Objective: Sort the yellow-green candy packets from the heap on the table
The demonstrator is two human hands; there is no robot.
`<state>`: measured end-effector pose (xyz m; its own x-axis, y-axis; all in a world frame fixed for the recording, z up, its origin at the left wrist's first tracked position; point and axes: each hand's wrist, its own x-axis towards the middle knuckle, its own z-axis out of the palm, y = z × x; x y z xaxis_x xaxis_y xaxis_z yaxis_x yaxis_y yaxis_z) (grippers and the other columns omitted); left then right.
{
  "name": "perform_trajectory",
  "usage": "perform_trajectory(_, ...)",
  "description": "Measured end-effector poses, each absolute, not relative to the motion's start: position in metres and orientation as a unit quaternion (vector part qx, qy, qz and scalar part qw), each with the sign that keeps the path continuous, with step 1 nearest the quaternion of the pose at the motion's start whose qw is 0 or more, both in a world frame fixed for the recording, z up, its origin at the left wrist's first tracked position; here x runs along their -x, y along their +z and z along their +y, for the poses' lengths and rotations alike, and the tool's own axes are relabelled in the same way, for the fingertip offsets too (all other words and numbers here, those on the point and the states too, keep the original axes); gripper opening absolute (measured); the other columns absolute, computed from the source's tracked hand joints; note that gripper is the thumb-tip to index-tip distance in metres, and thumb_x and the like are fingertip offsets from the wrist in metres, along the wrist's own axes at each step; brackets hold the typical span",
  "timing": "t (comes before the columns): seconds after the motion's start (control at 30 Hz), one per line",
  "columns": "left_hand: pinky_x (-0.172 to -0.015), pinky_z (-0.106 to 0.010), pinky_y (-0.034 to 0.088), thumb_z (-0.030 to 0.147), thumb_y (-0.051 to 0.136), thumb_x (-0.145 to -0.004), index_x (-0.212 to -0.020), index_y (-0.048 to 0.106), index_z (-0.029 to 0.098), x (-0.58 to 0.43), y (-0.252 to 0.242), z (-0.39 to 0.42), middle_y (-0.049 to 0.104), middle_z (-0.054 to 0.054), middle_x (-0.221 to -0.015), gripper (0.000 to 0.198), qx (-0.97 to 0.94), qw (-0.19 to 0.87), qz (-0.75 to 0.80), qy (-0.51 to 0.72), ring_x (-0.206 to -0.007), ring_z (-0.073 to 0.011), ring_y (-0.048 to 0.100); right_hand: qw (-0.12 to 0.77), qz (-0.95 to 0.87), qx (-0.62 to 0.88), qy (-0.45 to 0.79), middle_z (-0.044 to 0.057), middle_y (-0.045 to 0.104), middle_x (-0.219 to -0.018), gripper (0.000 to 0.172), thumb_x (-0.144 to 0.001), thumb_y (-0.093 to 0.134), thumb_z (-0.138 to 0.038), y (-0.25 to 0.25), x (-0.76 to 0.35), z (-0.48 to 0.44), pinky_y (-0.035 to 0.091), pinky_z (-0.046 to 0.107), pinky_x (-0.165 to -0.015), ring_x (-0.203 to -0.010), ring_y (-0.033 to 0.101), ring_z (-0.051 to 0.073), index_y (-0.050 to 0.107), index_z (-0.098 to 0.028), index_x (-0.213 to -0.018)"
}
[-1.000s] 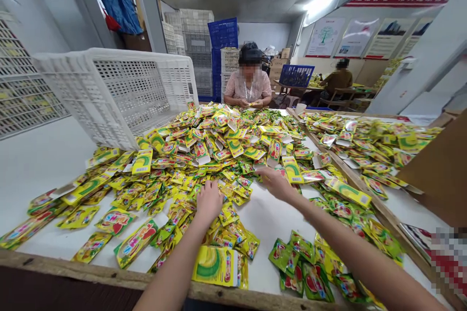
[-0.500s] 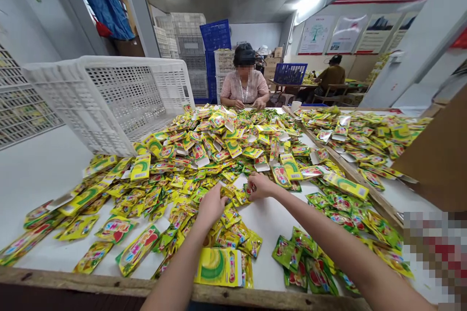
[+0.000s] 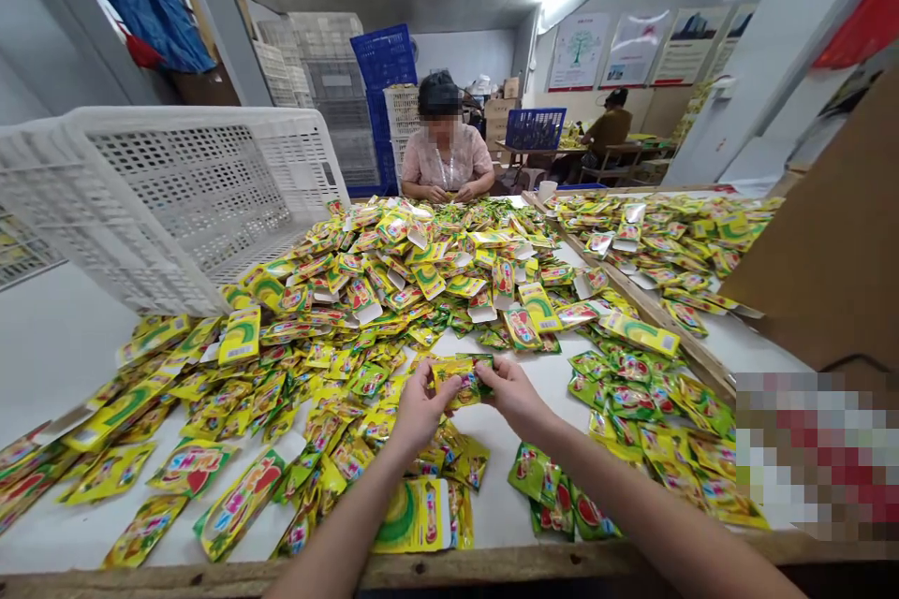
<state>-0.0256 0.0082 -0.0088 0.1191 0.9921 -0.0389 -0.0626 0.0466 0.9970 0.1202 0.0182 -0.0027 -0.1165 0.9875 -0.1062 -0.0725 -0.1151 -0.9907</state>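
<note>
Between my two hands, above the white tabletop (image 3: 506, 421), are small candy packets: a yellow packet (image 3: 455, 372) and a green one against it on the right. My left hand (image 3: 423, 402) pinches the yellow packet at its left side, thumb on top. My right hand (image 3: 515, 390) closes on the right end, where the green packet (image 3: 483, 374) shows; fingers partly cover it. Loose yellow packets (image 3: 467, 461) lie below my left hand, beside a flat yellow box (image 3: 411, 517) at the table edge. Green packets (image 3: 554, 487) sit under my right forearm.
A big heap of yellow boxes and packets (image 3: 393, 271) covers the table's middle. A white crate (image 3: 203, 197) lies tipped at left. A wooden divider (image 3: 632, 295) runs along the right, near a cardboard sheet (image 3: 821, 271). A co-worker (image 3: 448, 154) sits opposite, hands at the heap.
My hands were apart, reaching down among the loose packets. Now they are together, with a yellow packet and a green one lifted between them. The view has turned slightly right.
</note>
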Motion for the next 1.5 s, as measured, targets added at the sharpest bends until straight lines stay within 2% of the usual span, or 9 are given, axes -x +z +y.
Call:
perform_trajectory(0.13, -0.061, -0.027, 0.047, 0.054, 0.055, -0.076, -0.094, 0.044, 0.020, 0.017, -0.014, -0.002, 0.060, 0.000, -0.080, 0.039, -0.584, 0.481, 0.484, 0.440, -0.068, -0.0147, 0.058, 0.504, -0.382, 0.409, 0.657, 0.002, 0.068, -0.072, 0.042, -0.059, 0.072, -0.052, -0.001, -0.112, 0.000, 0.051, 0.029, -0.064, -0.065, 0.062, 0.014, 0.061, -0.016, -0.077)
perform_trajectory(0.3, -0.066, -0.027, 0.045, 0.041, 0.029, -0.092, -0.097, 0.046, 0.020, 0.008, 0.005, 0.025, 0.057, 0.000, -0.078, 0.028, -0.758, 0.338, 0.461, 0.313, -0.070, -0.0143, 0.056, 0.594, -0.358, 0.423, 0.583, 0.003, 0.070, -0.074, 0.044, -0.052, 0.078, -0.045, 0.005, -0.141, 0.017, 0.052, 0.034, -0.069, -0.068, 0.064, 0.018, 0.061, -0.016, -0.079)
perform_trajectory(0.5, -0.082, -0.034, 0.040, 0.004, 0.033, -0.083, -0.113, 0.049, 0.021, -0.027, 0.023, 0.122, 0.053, -0.011, -0.111, 0.038, -0.855, 0.037, 0.504, 0.112, -0.100, -0.0217, 0.054, 0.741, -0.252, 0.435, 0.445, 0.003, 0.071, -0.080, 0.043, -0.053, 0.076, -0.045, 0.008, -0.187, 0.047, 0.052, 0.038, -0.076, -0.076, 0.066, 0.021, 0.058, -0.018, -0.082)
perform_trajectory(0.77, -0.087, -0.038, 0.036, 0.008, 0.051, -0.075, -0.094, 0.059, 0.023, -0.058, 0.034, 0.172, 0.054, -0.011, -0.114, 0.025, -0.898, -0.031, 0.433, 0.071, -0.111, -0.0277, 0.047, 0.720, -0.217, 0.415, 0.512, 0.006, 0.070, -0.079, 0.042, -0.055, 0.074, -0.045, 0.000, -0.184, 0.057, 0.054, 0.036, -0.059, -0.071, 0.067, 0.023, 0.056, -0.019, -0.083)
perform_trajectory(0.9, -0.094, -0.039, 0.032, 0.022, 0.065, -0.065, -0.103, 0.052, 0.020, -0.044, 0.051, 0.154, 0.052, -0.012, -0.118, 0.040, -0.904, -0.048, 0.416, 0.089, -0.115, -0.0295, 0.044, 0.717, -0.211, 0.438, 0.500, 0.006, 0.069, -0.086, 0.041, -0.061, 0.070, -0.046, 0.007, -0.191, 0.056, 0.054, 0.034, -0.061, -0.075, 0.066, 0.021, 0.053, -0.020, -0.087)
perform_trajectory(1.07, -0.066, -0.031, 0.042, 0.043, 0.044, -0.080, -0.100, 0.043, 0.017, -0.016, 0.066, 0.089, 0.059, -0.005, -0.076, 0.033, -0.868, 0.020, 0.484, 0.110, -0.073, -0.0224, 0.059, 0.760, -0.287, 0.503, 0.294, 0.007, 0.066, -0.089, 0.037, -0.073, 0.061, -0.047, 0.022, -0.195, 0.043, 0.052, 0.032, -0.073, -0.081, 0.063, 0.019, 0.051, -0.017, -0.091)
perform_trajectory(1.23, -0.062, -0.030, 0.043, 0.040, 0.050, -0.074, -0.103, 0.039, 0.021, -0.007, 0.053, 0.018, 0.061, -0.004, -0.080, 0.036, -0.842, 0.077, 0.508, 0.166, -0.074, -0.0228, 0.062, 0.772, -0.394, 0.484, 0.119, 0.003, 0.065, -0.079, 0.023, -0.082, 0.056, -0.033, 0.029, -0.169, 0.015, 0.050, 0.025, -0.062, -0.067, 0.062, 0.014, 0.050, -0.018, -0.099)
perform_trajectory(1.4, -0.058, -0.028, 0.045, 0.045, 0.051, -0.076, -0.103, 0.038, 0.022, -0.005, 0.032, 0.001, 0.060, -0.001, -0.076, 0.038, -0.800, 0.050, 0.529, 0.278, -0.070, -0.0215, 0.063, 0.664, -0.608, 0.435, 0.018, 0.003, 0.065, -0.083, 0.011, -0.084, 0.054, -0.020, 0.022, -0.153, 0.000, 0.049, 0.025, -0.066, -0.075, 0.061, 0.015, 0.055, -0.022, -0.095)
perform_trajectory(1.5, -0.057, -0.028, 0.045, 0.044, 0.051, -0.077, -0.104, 0.039, 0.022, 0.004, 0.022, 0.002, 0.061, -0.003, -0.080, 0.037, -0.790, -0.016, 0.527, 0.312, -0.073, -0.0221, 0.064, 0.561, -0.701, 0.430, 0.097, 0.004, 0.065, -0.083, 0.011, -0.088, 0.048, -0.023, 0.027, -0.157, -0.002, 0.048, 0.026, -0.067, -0.077, 0.061, 0.016, 0.055, -0.021, -0.095)
